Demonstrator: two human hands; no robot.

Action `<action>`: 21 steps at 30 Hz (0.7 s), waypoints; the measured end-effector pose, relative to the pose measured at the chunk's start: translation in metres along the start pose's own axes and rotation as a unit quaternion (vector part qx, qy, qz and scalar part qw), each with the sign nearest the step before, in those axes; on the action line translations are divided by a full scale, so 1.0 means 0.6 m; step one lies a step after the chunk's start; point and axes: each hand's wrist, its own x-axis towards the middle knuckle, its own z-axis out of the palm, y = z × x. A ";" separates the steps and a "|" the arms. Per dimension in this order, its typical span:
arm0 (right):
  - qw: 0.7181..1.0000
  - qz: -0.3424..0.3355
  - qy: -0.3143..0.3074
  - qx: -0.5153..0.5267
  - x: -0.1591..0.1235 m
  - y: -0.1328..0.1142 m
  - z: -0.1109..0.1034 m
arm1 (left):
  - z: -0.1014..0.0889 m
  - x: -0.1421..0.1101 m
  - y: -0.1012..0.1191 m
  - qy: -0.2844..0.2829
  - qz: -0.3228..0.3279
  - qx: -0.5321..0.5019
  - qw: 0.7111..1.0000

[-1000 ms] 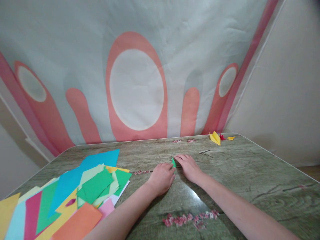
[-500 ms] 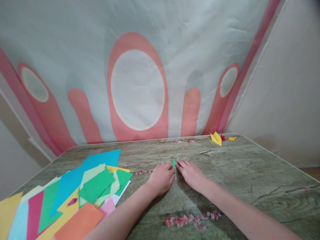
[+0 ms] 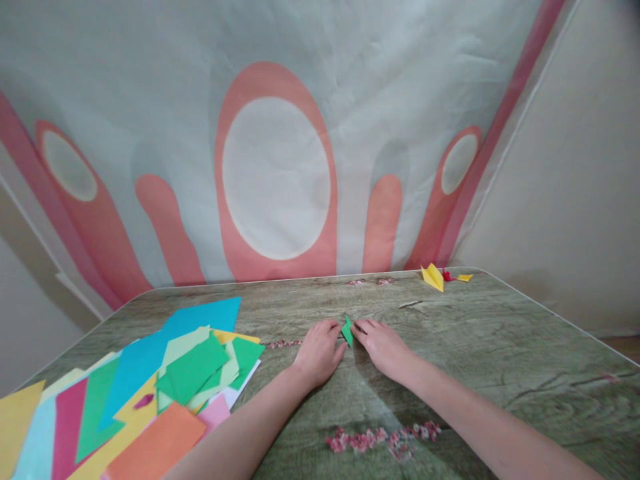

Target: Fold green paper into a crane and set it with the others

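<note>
Green piece (image 3: 347,331) is sitting mid-worktop (image 3: 480,353), nearer the far edge than the near one, between the two hands. It's showing a small, narrow, pointed shape, so some folding looks done; whether more creases are pending, can't tell, too small and partly hemmed in by fingers. Left hand (image 3: 318,353) is half curling, thumb and forefinger apart, tips at the piece's left side. Right hand (image 3: 385,347) is reaching in from the other side, fingers loosely bending, tips right by the piece. Real pinch or light touch, can't tell for either. By the far right corner, a yellow piece (image 3: 433,278), red piece (image 3: 447,275) and small yellow piece (image 3: 465,278) are lying close together, already shaped; reading those as set aside. Paper sheets (image 3: 157,440) are overlapping toward the left edge, mostly flat, so looking unworked. Small magenta piece (image 3: 144,401) is resting on them, form unclear.
</note>
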 end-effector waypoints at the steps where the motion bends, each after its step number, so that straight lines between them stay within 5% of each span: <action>1: 1.000 0.000 0.000 0.001 0.000 -0.001 0.000 | -0.001 0.000 0.001 -0.001 0.005 -0.006 1.000; 11: 1.000 -0.001 0.006 -0.007 0.000 -0.002 0.006 | -0.001 0.005 -0.009 0.011 0.036 -0.102 0.994; 21: 1.000 0.002 0.004 -0.009 0.001 -0.006 0.002 | -0.008 0.005 -0.002 -0.030 0.082 -0.050 0.995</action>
